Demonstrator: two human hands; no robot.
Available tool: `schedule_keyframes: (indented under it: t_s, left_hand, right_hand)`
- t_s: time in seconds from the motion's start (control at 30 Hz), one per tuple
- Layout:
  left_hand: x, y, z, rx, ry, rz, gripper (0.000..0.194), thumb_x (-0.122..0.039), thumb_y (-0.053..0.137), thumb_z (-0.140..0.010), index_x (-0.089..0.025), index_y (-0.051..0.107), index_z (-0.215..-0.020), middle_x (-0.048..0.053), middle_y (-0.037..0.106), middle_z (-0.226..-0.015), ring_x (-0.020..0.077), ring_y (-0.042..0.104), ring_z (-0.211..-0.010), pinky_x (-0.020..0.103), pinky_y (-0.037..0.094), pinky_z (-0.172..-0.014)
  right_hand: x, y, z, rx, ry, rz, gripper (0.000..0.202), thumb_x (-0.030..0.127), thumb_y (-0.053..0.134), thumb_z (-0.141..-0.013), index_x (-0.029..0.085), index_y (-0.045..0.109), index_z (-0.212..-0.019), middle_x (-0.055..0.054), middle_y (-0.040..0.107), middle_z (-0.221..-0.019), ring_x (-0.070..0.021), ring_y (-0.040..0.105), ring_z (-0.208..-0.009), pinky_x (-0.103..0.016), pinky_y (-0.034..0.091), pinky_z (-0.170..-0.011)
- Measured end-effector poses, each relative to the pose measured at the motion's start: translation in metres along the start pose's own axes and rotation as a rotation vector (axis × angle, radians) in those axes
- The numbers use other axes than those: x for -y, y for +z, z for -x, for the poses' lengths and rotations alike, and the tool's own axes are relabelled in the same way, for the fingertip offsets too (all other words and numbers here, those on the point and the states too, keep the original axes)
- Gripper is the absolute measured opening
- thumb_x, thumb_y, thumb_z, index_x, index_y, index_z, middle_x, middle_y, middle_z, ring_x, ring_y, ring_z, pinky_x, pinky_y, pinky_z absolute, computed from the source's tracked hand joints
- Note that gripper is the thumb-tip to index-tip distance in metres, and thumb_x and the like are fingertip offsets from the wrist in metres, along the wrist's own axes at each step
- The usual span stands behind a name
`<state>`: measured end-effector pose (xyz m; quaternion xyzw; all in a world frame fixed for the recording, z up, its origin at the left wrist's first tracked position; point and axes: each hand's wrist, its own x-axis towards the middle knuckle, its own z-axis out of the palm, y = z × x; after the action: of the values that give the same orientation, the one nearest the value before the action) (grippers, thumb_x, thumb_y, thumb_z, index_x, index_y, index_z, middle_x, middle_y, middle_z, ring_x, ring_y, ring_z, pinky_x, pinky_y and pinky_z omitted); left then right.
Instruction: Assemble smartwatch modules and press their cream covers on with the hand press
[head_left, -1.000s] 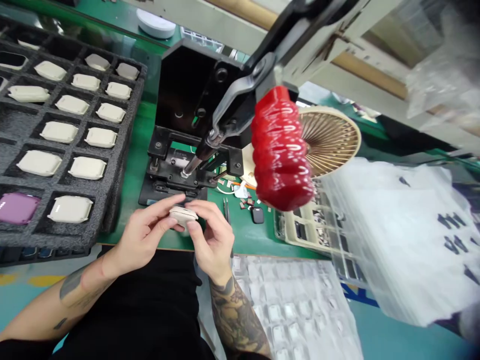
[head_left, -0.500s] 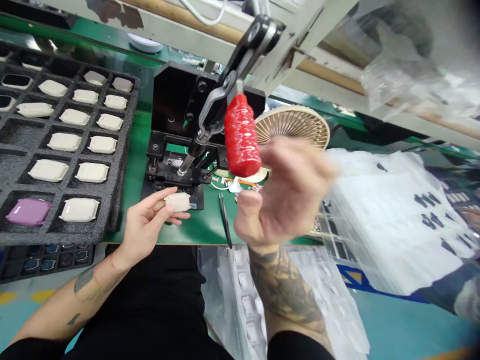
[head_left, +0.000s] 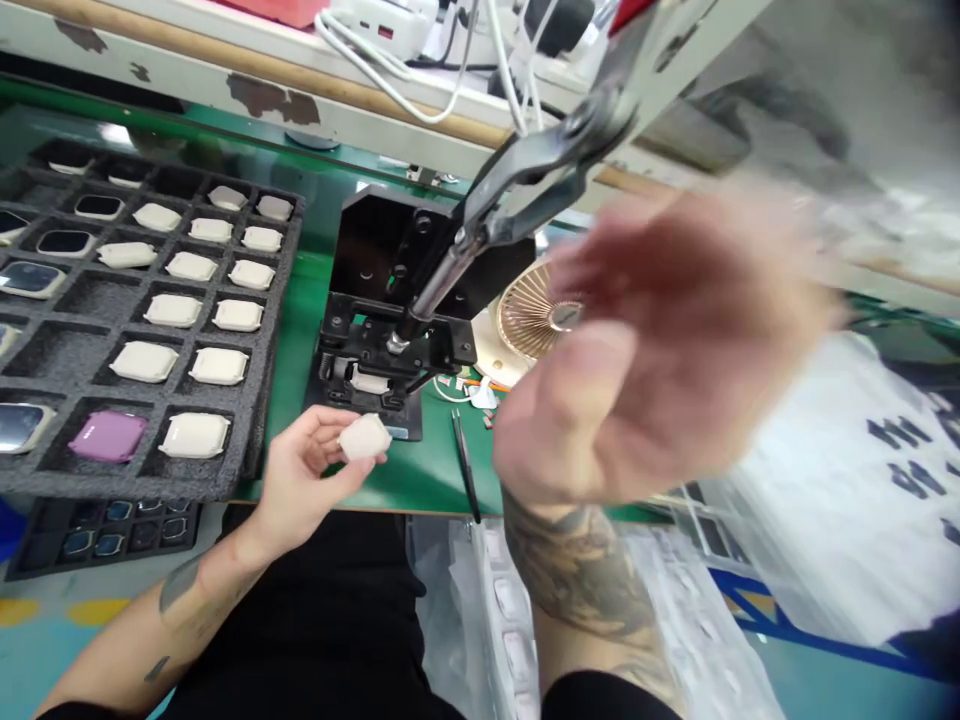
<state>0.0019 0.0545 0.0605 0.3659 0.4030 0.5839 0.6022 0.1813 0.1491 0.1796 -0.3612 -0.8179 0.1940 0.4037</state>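
Pinched in the fingers of my left hand (head_left: 311, 470) is a cream watch-shaped case (head_left: 365, 438), just in front of a black toggle press (head_left: 397, 330). The press's metal lever (head_left: 525, 165) is raised, its red handle (head_left: 628, 12) cut off by the top edge. Another pale piece (head_left: 370, 379) sits in the press's lower fixture. My right hand (head_left: 652, 370) is raised to the right of the press, badly blurred, so its fingers cannot be made out.
At the left, a grey foam tray (head_left: 276, 350) holds several cream cases and a purple one (head_left: 109, 436). Black tweezers (head_left: 466, 465) lie on the green mat (head_left: 427, 475). A beige fan (head_left: 525, 310) stands behind my right hand. Plastic-covered sheets (head_left: 832, 480) are at the right.
The lever and red handle have swung up. My right hand has moved up and right, away from the handle. My left hand has turned the cream case, and a pale piece now shows in the fixture.
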Motion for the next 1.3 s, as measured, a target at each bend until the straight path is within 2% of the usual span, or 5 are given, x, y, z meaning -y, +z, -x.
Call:
schedule_keyframes:
  t_s: [0.13,0.27,0.47,0.97,1.3]
  left_hand:
    - [-0.004,-0.007,0.02,-0.004,0.193,-0.288,0.032,-0.019,0.091,-0.091,-0.019,0.085,-0.123,0.012,0.088,-0.111,0.0248,0.086,-0.093,0.031,0.072,-0.082]
    - [-0.004,-0.005,0.027,0.025,0.405,-0.5,0.044,-0.017,0.09,-0.089,-0.024,0.086,-0.132,0.009,0.088,-0.106,0.0216,0.081,-0.082,0.029,0.069,-0.074]
    - [-0.002,0.0,0.039,0.048,0.484,-0.592,0.054,-0.014,0.083,-0.096,-0.025,0.074,-0.148,0.009,0.084,-0.118,0.0223,0.081,-0.096,0.03,0.069,-0.086]
    - [-0.011,0.021,-0.038,-0.038,0.343,-1.62,0.035,-0.009,0.055,-0.11,-0.017,0.077,-0.135,0.018,0.076,-0.134,0.0267,0.081,-0.089,0.033,0.058,-0.066]
    - [-0.034,0.028,-0.03,0.245,0.274,-1.478,0.051,-0.01,0.058,-0.109,-0.017,0.064,-0.159,0.016,0.075,-0.151,0.0319,0.08,-0.116,0.045,0.067,-0.097]
  right_hand:
    - [-0.025,0.016,0.056,-0.024,-0.184,0.053,0.039,0.016,0.061,-0.11,0.029,0.07,-0.146,-0.004,0.083,-0.121,-0.0232,0.083,-0.113,-0.044,0.074,-0.101]
    - [-0.054,0.053,0.074,0.297,-0.076,0.248,0.047,0.018,0.053,-0.113,0.02,0.059,-0.16,-0.018,0.071,-0.153,-0.0325,0.068,-0.145,-0.061,0.061,-0.123]
    - [-0.072,0.08,0.06,0.423,0.077,0.413,0.044,0.004,0.047,-0.104,0.012,0.073,-0.139,-0.022,0.077,-0.125,-0.0366,0.075,-0.12,-0.06,0.066,-0.11]
    - [-0.049,0.002,0.124,0.001,0.096,0.194,0.066,0.007,0.056,-0.109,0.031,0.053,-0.171,-0.013,0.072,-0.154,-0.0297,0.069,-0.147,-0.052,0.067,-0.119]
    - [-0.053,-0.004,0.126,0.004,-0.109,0.261,0.075,-0.003,0.062,-0.103,0.023,0.052,-0.172,-0.016,0.073,-0.152,-0.0283,0.071,-0.145,-0.049,0.066,-0.119]
